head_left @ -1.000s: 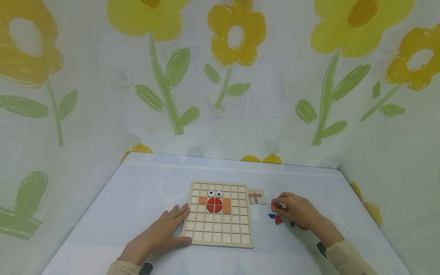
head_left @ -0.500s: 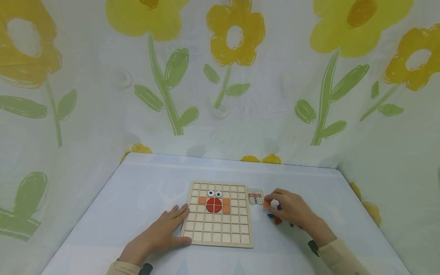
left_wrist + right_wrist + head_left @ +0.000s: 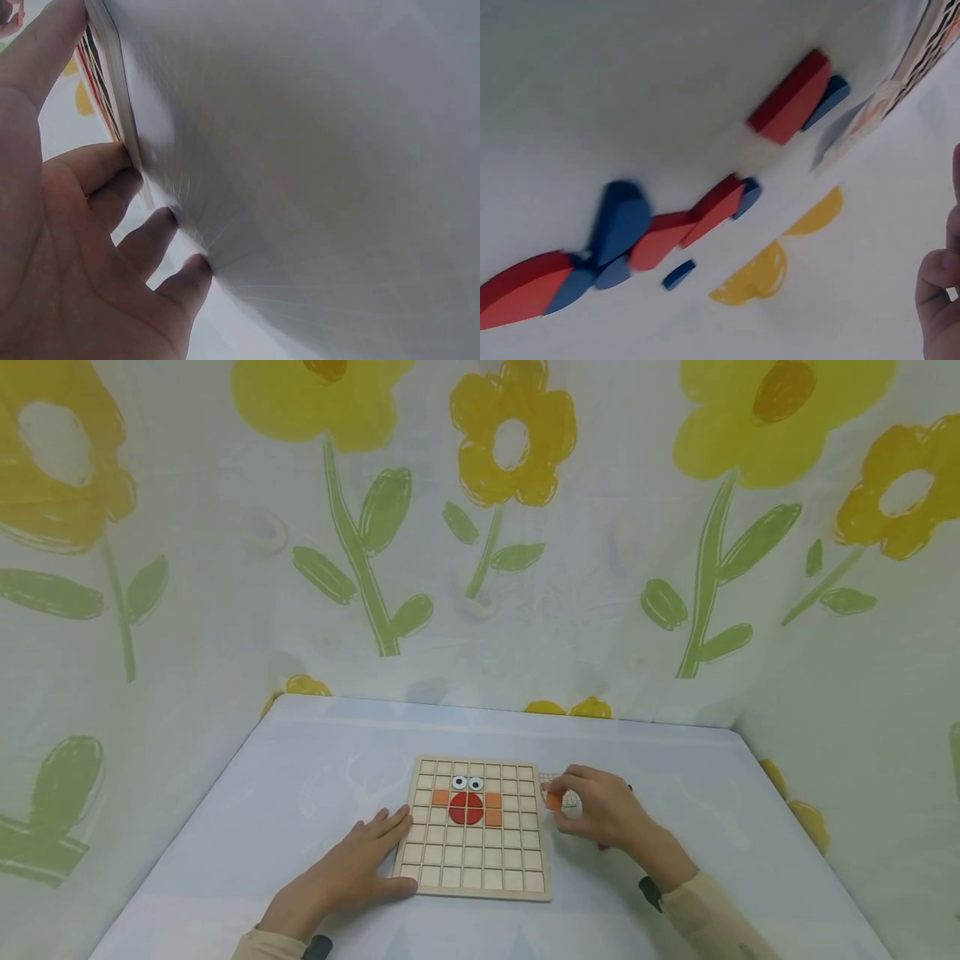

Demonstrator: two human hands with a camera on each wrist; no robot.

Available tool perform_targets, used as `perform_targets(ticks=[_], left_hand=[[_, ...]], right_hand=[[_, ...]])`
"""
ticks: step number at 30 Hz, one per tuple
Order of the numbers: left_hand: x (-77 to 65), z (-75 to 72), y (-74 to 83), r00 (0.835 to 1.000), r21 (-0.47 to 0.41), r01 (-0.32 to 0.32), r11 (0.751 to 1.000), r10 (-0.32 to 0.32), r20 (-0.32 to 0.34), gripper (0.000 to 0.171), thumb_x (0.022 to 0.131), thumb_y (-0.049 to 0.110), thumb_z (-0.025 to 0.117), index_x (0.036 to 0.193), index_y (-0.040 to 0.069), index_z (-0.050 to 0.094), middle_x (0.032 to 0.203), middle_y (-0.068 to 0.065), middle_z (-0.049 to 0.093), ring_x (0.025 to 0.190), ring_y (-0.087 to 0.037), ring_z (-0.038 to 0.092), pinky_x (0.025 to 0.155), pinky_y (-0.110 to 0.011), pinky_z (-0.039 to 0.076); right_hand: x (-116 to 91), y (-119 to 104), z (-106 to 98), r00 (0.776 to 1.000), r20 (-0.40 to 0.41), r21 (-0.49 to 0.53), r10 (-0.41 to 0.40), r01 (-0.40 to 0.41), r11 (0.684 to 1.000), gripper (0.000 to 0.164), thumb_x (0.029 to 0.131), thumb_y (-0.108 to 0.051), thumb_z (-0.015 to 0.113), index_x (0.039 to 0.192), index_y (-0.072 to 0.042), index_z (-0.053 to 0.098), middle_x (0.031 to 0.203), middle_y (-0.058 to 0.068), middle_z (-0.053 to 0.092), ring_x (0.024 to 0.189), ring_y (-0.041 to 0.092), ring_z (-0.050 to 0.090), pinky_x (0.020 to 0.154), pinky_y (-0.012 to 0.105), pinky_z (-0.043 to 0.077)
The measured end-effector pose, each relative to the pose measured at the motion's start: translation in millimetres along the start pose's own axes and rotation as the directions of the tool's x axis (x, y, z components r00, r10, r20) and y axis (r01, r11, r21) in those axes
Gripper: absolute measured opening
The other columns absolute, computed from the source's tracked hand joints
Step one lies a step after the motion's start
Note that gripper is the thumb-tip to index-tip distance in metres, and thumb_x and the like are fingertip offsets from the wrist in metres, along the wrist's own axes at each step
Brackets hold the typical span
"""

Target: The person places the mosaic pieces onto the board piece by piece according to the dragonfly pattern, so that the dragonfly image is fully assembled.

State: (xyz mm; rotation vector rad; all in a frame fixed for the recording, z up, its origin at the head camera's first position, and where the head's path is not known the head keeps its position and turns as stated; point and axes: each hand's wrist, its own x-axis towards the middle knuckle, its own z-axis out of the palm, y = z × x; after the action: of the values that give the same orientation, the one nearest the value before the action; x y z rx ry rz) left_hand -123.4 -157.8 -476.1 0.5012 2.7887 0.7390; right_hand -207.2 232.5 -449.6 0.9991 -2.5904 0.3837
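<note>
A wooden grid board [image 3: 472, 856] lies on the table with two eye pieces [image 3: 467, 783], a red disc [image 3: 467, 808] made of quarter pieces, and orange squares [image 3: 492, 810] in its cells. My left hand [image 3: 348, 872] rests at the board's left edge, fingers straight, fingertips and thumb touching the rim. In the left wrist view, its fingertips meet the board's side. Just right of the board, my right hand [image 3: 600, 806] pinches an orange square [image 3: 553, 800] between thumb and fingers, above the pattern card [image 3: 572, 797], which it partly hides.
Loose red pieces [image 3: 789, 97] and blue pieces [image 3: 622, 221] lie on the table, seen in the right wrist view; in the head view my right hand covers most of them. A flower-printed cloth [image 3: 585, 635] rises behind and beside the table.
My right hand has moved left with the orange square, from over the loose pieces to over the card near the board's right edge. My left hand stays put.
</note>
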Motion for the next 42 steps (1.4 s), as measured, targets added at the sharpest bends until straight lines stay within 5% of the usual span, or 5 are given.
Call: perform_targets(ticks=[19, 27, 42], left_hand=[[-4.7, -2.9, 3.7, 0.999, -0.014, -0.029, 0.999, 0.029, -0.018, 0.098, 0.082, 0.062, 0.075, 0.155, 0.007, 0.041, 0.165, -0.004, 0.031, 0.152, -0.037, 0.021, 0.123, -0.06, 0.016], [-3.9, -2.5, 3.7, 1.0, -0.008, -0.012, 1.0, 0.012, -0.006, 0.098, 0.081, 0.062, 0.075, 0.155, 0.008, 0.041, 0.165, -0.003, 0.031, 0.152, -0.036, 0.021, 0.123, -0.059, 0.017], [-5.9, -4.1, 2.2, 0.999, -0.015, -0.045, 0.999, 0.045, -0.016, 0.097, 0.083, 0.063, 0.073, 0.156, 0.007, 0.04, 0.165, -0.003, 0.03, 0.152, -0.037, 0.021, 0.122, -0.061, 0.017]], right_hand=[[35, -37, 11, 0.999, 0.002, 0.086, -0.039, 0.039, 0.995, 0.027, 0.073, -0.022, 0.086, 0.095, -0.02, 0.072, 0.09, -0.012, 0.062, 0.082, 0.014, 0.064, 0.072, 0.021, 0.057], [48, -57, 19, 0.999, 0.045, 0.118, -0.003, -0.002, 0.993, 0.025, 0.08, -0.028, 0.083, 0.103, -0.021, 0.074, 0.097, -0.013, 0.065, 0.09, 0.015, 0.066, 0.08, 0.023, 0.059], [81, -96, 41, 0.996, 0.074, 0.087, -0.056, 0.049, 0.995, 0.017, 0.089, -0.032, 0.077, 0.104, -0.025, 0.077, 0.104, -0.011, 0.071, 0.092, 0.008, 0.066, 0.076, 0.02, 0.057]])
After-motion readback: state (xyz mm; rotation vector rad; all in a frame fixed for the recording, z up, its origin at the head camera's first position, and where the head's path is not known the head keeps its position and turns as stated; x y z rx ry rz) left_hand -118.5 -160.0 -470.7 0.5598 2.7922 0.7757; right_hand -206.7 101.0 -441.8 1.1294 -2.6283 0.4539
